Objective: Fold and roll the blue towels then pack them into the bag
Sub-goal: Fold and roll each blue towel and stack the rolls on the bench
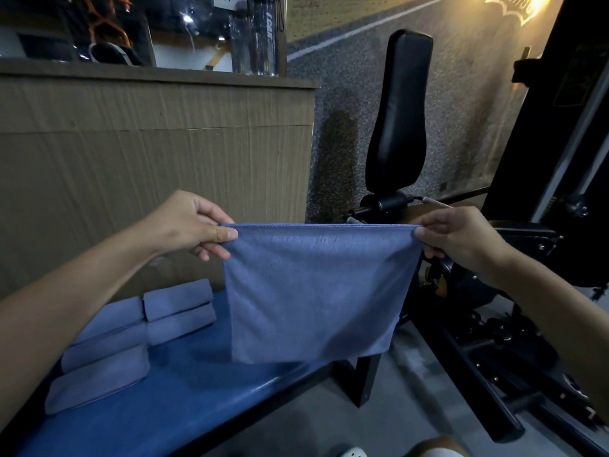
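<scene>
two top corners of blue towel (pixel 316 291) pinched by left hand (pixel 194 222), right hand (pixel 458 232); hem hangs over bench (pixel 197 390)

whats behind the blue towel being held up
The towel, pinched by the left hand and right hand, hangs in front of the blue bench; bench top shows below and left of it. What lies on the bench directly behind the cloth is covered.
</scene>
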